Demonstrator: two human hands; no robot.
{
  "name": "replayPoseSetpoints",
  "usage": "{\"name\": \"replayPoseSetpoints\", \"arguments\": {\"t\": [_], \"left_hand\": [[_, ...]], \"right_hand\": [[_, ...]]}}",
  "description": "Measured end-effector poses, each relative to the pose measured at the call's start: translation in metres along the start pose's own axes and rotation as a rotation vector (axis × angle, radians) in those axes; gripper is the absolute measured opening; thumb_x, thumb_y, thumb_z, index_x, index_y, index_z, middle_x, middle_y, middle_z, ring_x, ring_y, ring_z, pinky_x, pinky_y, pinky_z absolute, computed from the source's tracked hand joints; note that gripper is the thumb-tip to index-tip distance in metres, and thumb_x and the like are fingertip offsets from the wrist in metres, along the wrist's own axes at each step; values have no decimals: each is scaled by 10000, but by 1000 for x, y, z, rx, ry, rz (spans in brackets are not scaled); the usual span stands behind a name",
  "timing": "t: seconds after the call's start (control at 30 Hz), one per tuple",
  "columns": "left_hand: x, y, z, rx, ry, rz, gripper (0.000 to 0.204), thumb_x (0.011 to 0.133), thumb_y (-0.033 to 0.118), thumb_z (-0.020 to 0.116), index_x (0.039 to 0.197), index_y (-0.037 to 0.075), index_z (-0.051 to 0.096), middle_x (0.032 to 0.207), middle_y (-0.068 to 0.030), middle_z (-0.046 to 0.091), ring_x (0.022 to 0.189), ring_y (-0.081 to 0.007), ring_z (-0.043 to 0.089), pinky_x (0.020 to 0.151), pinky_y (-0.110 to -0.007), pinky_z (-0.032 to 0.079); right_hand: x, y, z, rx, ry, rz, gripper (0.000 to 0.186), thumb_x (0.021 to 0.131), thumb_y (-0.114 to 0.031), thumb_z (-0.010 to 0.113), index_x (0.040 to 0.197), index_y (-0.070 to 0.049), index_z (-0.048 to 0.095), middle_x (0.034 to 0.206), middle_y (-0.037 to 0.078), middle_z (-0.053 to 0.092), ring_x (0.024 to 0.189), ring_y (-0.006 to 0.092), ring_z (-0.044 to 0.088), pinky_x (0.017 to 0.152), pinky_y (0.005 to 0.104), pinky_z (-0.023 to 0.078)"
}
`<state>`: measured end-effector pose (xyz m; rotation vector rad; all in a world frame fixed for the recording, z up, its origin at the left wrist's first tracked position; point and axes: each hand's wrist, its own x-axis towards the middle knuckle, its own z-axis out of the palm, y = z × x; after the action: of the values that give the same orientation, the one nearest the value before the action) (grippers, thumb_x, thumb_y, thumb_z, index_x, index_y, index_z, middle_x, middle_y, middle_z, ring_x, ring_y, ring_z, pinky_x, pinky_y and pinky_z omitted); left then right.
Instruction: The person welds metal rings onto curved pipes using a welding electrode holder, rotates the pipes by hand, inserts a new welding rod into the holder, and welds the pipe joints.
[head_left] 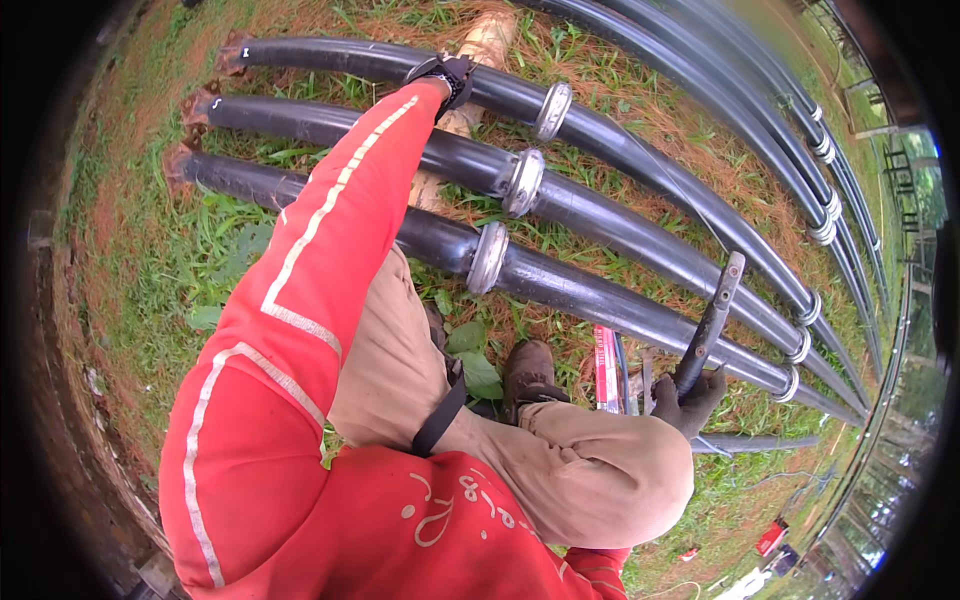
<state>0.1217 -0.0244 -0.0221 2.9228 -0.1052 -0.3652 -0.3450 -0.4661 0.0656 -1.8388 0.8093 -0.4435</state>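
My left hand (444, 76), in a dark glove, reaches across to the farthest of three black pipes (365, 62) and grips it from above near its left end; the fingertips are partly hidden. The nearer two, a middle pipe (455, 155) and a near pipe (590, 295), lie roughly alongside it. Above my right knee, my right hand (688, 402), in a grey glove, is closed round a tool (708, 335) with a dark handle and a grey metal end with holes. The tool's kind is not clear. A thin line runs up and left from its end.
Silver ring collars (523, 183) sit around the pipes, which rest across a log (486, 40). More black pipes (690, 75) lie beyond at the right. A red and white package (607, 368) stands near my boot (530, 372). Grass and brown needles cover the ground.
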Motion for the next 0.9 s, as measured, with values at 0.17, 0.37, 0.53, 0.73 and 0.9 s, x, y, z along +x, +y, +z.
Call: {"name": "replayPoseSetpoints", "arguments": {"t": [0.17,0.37,0.53,0.73,0.9], "left_hand": [[-14,-40,-14,31,91,-55,334,1019,238,547,1253,130,760,1227,-190,794,1129,-426,768,963,-538,598],[-14,-42,-17,-6,52,-41,337,1019,245,557,1260,136,765,1238,-189,792,1135,-422,767,976,-534,597],[-14,-39,-22,-27,14,-29,339,1019,251,565,1265,140,770,1246,-188,790,1140,-419,766,987,-530,596],[-3,-60,-11,-62,10,-53,340,1008,248,583,1274,138,763,1252,-184,791,1154,-425,764,988,-537,597],[-1,-58,-4,-87,95,31,367,992,240,593,1298,144,772,1258,-189,790,1143,-424,772,980,-533,607]], "right_hand": [[-3,-43,33,-221,-39,24,847,876,64,758,1646,-69,433,1351,123,652,1078,156,664,898,302,555],[11,-34,38,-282,-51,-295,754,894,69,760,1617,-17,565,1363,118,710,1166,162,686,978,306,559],[19,-37,44,-359,-96,-348,729,905,73,782,1605,-7,596,1378,138,715,1199,182,699,1012,310,558],[17,-48,51,-451,-193,-411,728,890,76,803,1586,-27,618,1319,170,717,1129,243,732,959,354,588],[15,-42,48,-524,-241,-437,714,884,72,807,1567,-29,628,1276,202,709,1086,307,748,926,394,602]]}}
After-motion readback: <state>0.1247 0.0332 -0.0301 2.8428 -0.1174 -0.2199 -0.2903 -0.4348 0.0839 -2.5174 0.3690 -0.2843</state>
